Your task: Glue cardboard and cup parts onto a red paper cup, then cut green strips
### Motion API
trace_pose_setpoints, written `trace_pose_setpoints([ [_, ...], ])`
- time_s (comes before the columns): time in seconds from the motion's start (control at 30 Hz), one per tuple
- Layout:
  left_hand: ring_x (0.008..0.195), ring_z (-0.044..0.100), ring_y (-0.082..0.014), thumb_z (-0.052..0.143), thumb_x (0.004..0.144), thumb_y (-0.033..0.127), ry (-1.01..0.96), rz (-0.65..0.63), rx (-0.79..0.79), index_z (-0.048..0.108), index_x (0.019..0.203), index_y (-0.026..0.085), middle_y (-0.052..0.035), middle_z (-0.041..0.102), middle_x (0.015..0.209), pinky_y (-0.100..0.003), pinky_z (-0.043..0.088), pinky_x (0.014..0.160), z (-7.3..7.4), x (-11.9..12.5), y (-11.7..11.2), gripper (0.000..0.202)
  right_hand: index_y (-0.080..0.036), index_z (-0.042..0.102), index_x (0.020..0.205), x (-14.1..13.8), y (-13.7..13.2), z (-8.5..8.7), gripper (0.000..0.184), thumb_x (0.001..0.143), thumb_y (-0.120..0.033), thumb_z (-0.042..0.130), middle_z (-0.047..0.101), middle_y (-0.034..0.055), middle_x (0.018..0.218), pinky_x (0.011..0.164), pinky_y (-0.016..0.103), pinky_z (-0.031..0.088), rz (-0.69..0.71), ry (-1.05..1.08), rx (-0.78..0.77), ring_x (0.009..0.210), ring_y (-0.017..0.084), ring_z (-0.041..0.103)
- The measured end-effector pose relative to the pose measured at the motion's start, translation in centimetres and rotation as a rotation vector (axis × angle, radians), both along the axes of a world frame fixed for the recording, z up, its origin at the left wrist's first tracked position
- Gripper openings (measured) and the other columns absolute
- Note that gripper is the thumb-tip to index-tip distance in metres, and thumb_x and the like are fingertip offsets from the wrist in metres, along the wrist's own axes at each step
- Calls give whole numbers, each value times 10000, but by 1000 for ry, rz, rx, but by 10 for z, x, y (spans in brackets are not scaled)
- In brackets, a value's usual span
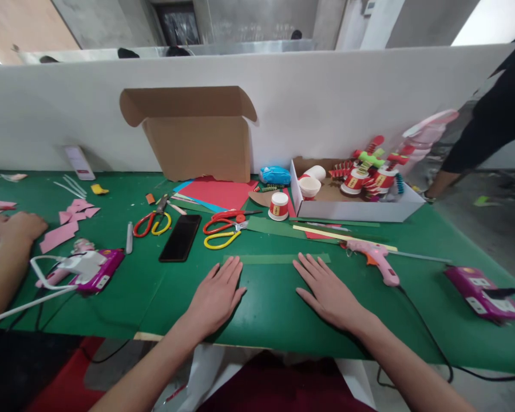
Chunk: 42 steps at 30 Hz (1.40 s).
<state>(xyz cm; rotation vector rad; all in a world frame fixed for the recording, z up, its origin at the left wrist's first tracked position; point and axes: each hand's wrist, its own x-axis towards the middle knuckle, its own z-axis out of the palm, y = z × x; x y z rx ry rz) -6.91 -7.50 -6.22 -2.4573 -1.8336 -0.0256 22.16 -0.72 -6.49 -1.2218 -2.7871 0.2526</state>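
My left hand [217, 294] lies flat and open on the green table [266, 312], fingers stretched forward, holding nothing. My right hand [326, 289] also rests flat and open on the green surface a little to the right. Just beyond both sets of fingertips lies a narrow green paper strip [278, 258]. Red and yellow scissors [223, 229] and a black phone [180, 237] lie further ahead on the left. A pink glue gun [375, 257] lies to the right of my right hand.
An open cardboard box [197, 134] stands at the back; a white box [356, 209] of paper-cup crafts sits right. Another person's hand [12, 229] works with pink paper pieces [68, 223] at far left. Purple power strips [96, 269] [483, 292] and cords lie at both sides.
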Motion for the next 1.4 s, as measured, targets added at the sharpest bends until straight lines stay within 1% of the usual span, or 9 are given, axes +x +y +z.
trace_pose_setpoints([
  [0.37, 1387, 424, -253, 323, 988, 376, 10, 43, 40, 462, 1423, 125, -128, 448, 1499, -459, 373, 1116, -5, -21, -9, 522, -211, 336, 1515, 25, 0, -3, 619, 987, -535, 321, 318, 96, 1576, 1195, 504, 265, -57, 6, 23, 1464, 265, 275],
  [0.5, 1379, 436, -257, 334, 984, 381, 15, 61, 20, 489, 1404, 131, -123, 462, 1489, -459, 376, 1113, -3, -29, -11, 513, -208, 344, 1511, 35, 0, -2, 636, 982, -557, 311, 337, 89, 1567, 1198, 507, 253, -85, -13, 21, 1454, 262, 299],
  [0.6, 1363, 454, -286, 346, 978, 397, 12, 129, 31, 526, 1370, 125, -146, 510, 1448, -486, 376, 1107, 3, -31, -11, 510, -189, 362, 1504, 37, 1, 2, 679, 963, -599, 324, 397, 107, 1534, 1202, 528, 225, -127, -14, 35, 1442, 278, 326],
  [0.7, 1378, 435, -287, 334, 983, 357, -9, 131, 57, 510, 1381, 115, -151, 487, 1466, -487, 370, 1113, 11, -17, -6, 498, -137, 360, 1501, 18, 1, 13, 730, 952, -617, 334, 382, 140, 1535, 1197, 552, 221, -143, 8, 44, 1449, 306, 303],
  [0.8, 1428, 359, -227, 306, 989, 283, -68, -30, 25, 449, 1428, 133, -108, 418, 1523, -428, 344, 1146, 16, 14, 6, 486, -154, 320, 1519, -22, 1, 21, 658, 984, -537, 329, 330, 121, 1561, 1207, 533, 214, -4, 82, 26, 1466, 282, 266],
  [0.87, 1442, 330, -216, 311, 987, 263, -95, -109, -24, 417, 1449, 127, -102, 405, 1532, -406, 338, 1152, 14, 33, 15, 493, -163, 316, 1521, -48, 1, 21, 620, 999, -499, 319, 345, 126, 1553, 1203, 515, 240, 119, 112, -25, 1460, 261, 285],
  [0.97, 1435, 343, -233, 362, 981, 308, -103, -140, -66, 405, 1452, 100, -118, 406, 1528, -401, 337, 1154, 7, 42, 23, 517, -90, 348, 1498, -65, 1, 14, 697, 980, -556, 336, 340, 170, 1544, 1185, 530, 275, 142, 93, -71, 1454, 296, 290],
  [1.23, 1391, 420, -245, 352, 993, 364, -75, -40, -2, 480, 1405, 126, -130, 481, 1474, -431, 384, 1123, 2, -3, 8, 493, -163, 316, 1520, -18, 3, 7, 658, 982, -540, 351, 309, 116, 1572, 1200, 498, 268, 55, 55, -71, 1469, 257, 259],
  [1.4, 1388, 424, -249, 341, 990, 368, -55, 16, 20, 487, 1405, 139, -121, 483, 1475, -442, 395, 1110, -3, -17, 1, 495, -206, 263, 1540, 3, 1, 0, 649, 986, -537, 336, 305, 92, 1580, 1198, 490, 276, -4, 46, -19, 1468, 249, 264],
])
